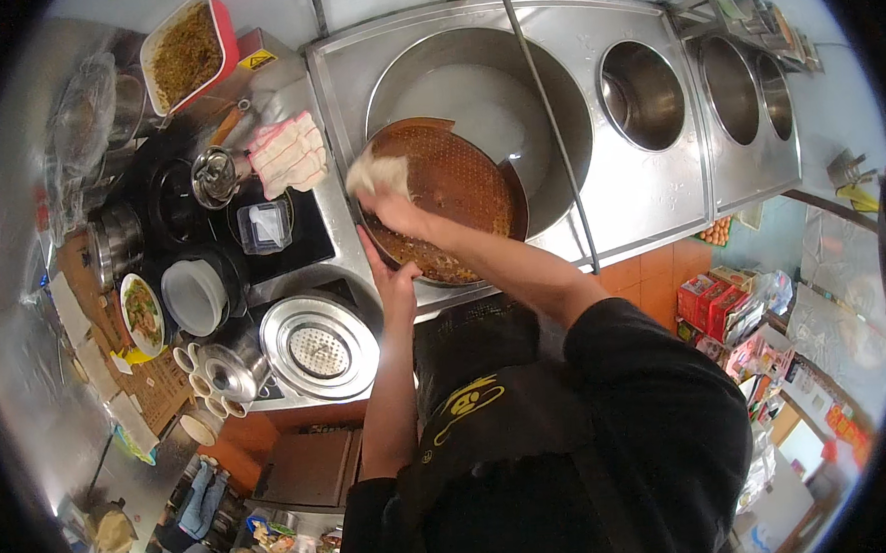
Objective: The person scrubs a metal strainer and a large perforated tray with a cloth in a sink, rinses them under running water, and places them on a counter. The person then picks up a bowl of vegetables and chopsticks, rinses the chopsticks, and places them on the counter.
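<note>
A round brown perforated metal tray or strainer (454, 193) leans tilted over the near left rim of a large steel pot (476, 57) set in the counter. Cloudy liquid (479, 98) stands in that pot. My right hand (394, 208) presses a pale, blurred cloth (378, 176) to the upper left part of the brown surface. Low on its left edge, my left hand (392, 275) steadies the rim, with a finger laid along the outside; part of its grip is hidden. Brown residue shows along the lower part of the surface. A dark hose (547, 106) hangs across the pot.
Left of the pot lie a folded red-striped cloth (290, 153), a clear plastic container (265, 227) and a steel steamer lid or tray (319, 347). A red-rimmed tub of chopped food (187, 57) stands at upper left. Round steel wells (642, 95) are to the right.
</note>
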The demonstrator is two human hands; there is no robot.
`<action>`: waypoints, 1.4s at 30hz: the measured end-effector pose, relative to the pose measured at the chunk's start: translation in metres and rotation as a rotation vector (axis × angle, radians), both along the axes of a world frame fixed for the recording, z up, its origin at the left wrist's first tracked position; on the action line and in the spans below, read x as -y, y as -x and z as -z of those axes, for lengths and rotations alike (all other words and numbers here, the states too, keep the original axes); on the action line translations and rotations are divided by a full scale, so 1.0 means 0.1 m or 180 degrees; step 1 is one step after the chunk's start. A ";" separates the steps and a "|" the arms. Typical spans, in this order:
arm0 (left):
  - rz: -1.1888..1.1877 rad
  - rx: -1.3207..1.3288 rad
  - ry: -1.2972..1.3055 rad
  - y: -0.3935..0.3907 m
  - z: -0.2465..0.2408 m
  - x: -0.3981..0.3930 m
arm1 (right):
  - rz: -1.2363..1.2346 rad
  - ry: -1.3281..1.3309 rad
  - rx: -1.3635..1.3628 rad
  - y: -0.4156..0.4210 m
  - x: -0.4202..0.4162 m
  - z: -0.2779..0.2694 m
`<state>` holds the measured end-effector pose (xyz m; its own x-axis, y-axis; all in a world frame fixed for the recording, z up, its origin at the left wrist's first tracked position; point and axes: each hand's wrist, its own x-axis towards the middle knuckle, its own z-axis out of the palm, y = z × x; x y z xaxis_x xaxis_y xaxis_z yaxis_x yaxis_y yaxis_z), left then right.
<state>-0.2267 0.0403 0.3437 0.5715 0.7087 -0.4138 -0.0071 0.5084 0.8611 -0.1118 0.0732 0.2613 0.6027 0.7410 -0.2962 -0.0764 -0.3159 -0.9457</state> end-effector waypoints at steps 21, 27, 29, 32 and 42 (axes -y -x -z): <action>-0.0397 -0.1673 -0.1524 -0.16 0.31 -0.32 | -0.1791 0.0156 0.1782 -0.88 0.12 0.27; -0.0984 -0.1465 -0.1643 -0.22 0.23 -0.25 | -0.1160 0.0893 0.2034 -1.45 0.52 0.55; -0.1051 -0.1411 -0.1897 -0.28 0.24 -0.21 | -0.1464 0.1774 0.2150 -1.55 1.03 0.62; -0.1202 -0.1415 -0.1680 -0.39 0.12 -0.19 | -0.2142 0.2249 0.2530 -1.24 1.67 0.90; -0.1185 -0.1574 -0.1487 -0.19 0.17 -0.17 | -0.2990 0.2174 0.0733 -0.28 1.28 -0.75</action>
